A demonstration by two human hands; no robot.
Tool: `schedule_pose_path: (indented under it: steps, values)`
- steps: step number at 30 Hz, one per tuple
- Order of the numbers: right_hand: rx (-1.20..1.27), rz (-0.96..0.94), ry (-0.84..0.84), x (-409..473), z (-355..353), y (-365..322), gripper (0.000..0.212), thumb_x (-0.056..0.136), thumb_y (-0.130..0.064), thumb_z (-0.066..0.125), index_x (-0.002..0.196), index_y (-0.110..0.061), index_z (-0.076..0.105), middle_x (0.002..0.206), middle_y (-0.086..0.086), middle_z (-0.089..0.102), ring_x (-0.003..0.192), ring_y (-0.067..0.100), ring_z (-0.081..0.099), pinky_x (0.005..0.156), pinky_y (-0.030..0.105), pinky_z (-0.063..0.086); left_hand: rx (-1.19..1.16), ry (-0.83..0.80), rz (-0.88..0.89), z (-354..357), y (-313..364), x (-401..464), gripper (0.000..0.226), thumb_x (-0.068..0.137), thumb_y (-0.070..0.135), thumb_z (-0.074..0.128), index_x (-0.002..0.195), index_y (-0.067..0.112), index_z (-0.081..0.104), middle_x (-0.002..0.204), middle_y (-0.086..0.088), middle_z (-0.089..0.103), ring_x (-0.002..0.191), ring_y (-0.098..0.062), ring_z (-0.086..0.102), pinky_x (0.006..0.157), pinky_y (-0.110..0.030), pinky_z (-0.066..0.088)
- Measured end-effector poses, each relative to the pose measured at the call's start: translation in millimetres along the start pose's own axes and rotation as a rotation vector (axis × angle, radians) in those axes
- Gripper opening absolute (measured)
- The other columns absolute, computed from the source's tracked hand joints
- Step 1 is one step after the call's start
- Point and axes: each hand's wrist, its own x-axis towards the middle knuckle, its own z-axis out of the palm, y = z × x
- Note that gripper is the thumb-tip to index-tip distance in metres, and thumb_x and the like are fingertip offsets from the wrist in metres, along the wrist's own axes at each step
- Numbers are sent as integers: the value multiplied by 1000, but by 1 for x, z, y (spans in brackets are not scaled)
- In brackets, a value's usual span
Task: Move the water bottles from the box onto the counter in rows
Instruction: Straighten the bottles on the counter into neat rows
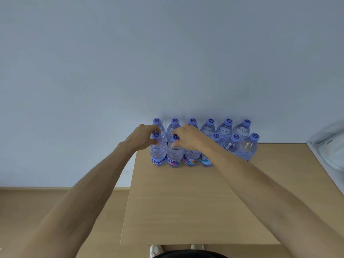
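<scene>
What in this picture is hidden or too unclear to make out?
- Head view: no box shows anywhere.
- The front row's third and fourth caps lie behind the right hand and its forearm.
- Front bottle labels are blurred and unreadable.
- The clear container is cut off by the right edge.

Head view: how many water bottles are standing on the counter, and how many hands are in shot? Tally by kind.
water bottles: 12 (6 back row, 6 front row; one front cap hidden by the right hand)
hands: 2, left hand and right hand
Total: 14
</scene>
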Motion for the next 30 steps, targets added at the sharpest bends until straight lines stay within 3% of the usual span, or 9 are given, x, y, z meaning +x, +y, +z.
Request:
schedule_pose_path:
  steps: [3,8,12,15,18,23,26,28,30]
  values:
    - [27,-30,-17,0,-1,4,14,91,-21,59,103,-13,58,75,1,43,76,28,53,55,33,34,-4,13,1,2,-2,-2,35,81,24,75,113,24,62,110,-5,69,82,-25,63,80,-42,53]
    - [29,-46,-21,1,-1,1,41,85,-27,63,125,-20,55,93,2,54,85,26,57,61,34,44,4,19,-5,4,-2,-2,34,83,25,74,115,24,61,109,-8,69,81,-27,63,78,-41,54]
    - [-36,-11,-10,2,6,1,33,85,-29,64,114,-16,56,91,8,53,74,26,51,50,31,30,7,13,-12,3,0,-2,35,83,23,73,116,22,61,109,-11,67,87,-31,63,82,-46,54]
    - [1,-13,-16,3,7,3,29,86,-16,62,115,-19,57,81,3,43,73,26,49,55,32,35,-2,18,-15,2,0,-3,36,82,23,74,116,22,62,111,-10,67,90,-31,62,84,-47,53]
    - [17,-15,-28,5,5,7,36,87,-9,60,120,-23,56,90,7,47,76,26,51,62,35,41,-3,14,-13,1,0,-3,38,82,23,75,117,22,62,113,-9,67,90,-30,63,84,-46,53]
    - [28,5,-76,6,-2,6,45,85,-22,67,128,-25,52,98,7,55,84,27,56,68,37,48,4,15,3,0,-1,-3,38,81,24,75,117,22,62,113,-8,68,88,-28,62,83,-43,53]
    - [-15,49,-49,7,-1,7,39,80,-44,71,106,-18,56,94,5,58,84,26,58,61,34,44,5,24,9,0,-1,-3,39,81,24,76,117,22,63,113,-8,68,87,-28,63,81,-42,53]
    - [-24,53,-33,9,3,6,33,83,-43,69,94,-17,51,87,4,53,81,26,54,57,33,36,7,22,10,1,-1,-2,39,81,23,76,117,21,63,112,-9,68,88,-29,63,82,-43,54]
    - [-17,37,-40,10,5,6,25,87,-33,66,96,-16,51,83,4,50,80,28,53,57,33,35,12,21,12,1,-1,-2,38,81,23,76,117,21,63,112,-9,68,88,-29,63,81,-43,54]
